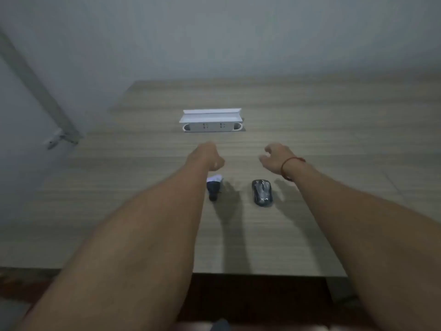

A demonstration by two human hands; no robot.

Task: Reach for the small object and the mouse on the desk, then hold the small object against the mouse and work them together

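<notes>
Both forearms reach out over a wood-grain desk (310, 139), and neither hand holds anything. The left hand (206, 155) hangs above the desk with its fingers curled under and blurred; whether they are drawn tight or only loosely bent cannot be told, though nothing shows in its grasp. The right hand (274, 157) hovers at about 3 o'clock from the left one, its fingers loosely curved and parted, with nothing between them. A thin red string bracelet (290, 163) circles the right wrist.

A black computer mouse (261, 192) lies flat on the desk at about 7 o'clock from the right hand, near it but not touched. Pale lettering sits on the end nearer the person; it is too blurred to read with certainty. At 9 o'clock from the mouse, apart from it, lies a small dark object with a white end (214, 189), just below the left hand at roughly 5 o'clock; what it is cannot be made out, and the left forearm covers part of its left side.

At 12 o'clock from both hands, farther across the desk, a white pop-up socket box (212, 127) stands with its lid (211, 115) raised. Its front face shows two groups of dark socket holes between rounded openings at either end. No writing on it can be read.

Behind the desk is a plain grey wall (214, 37), with a metal bar (38, 89) slanting across at about 9 o'clock.
</notes>
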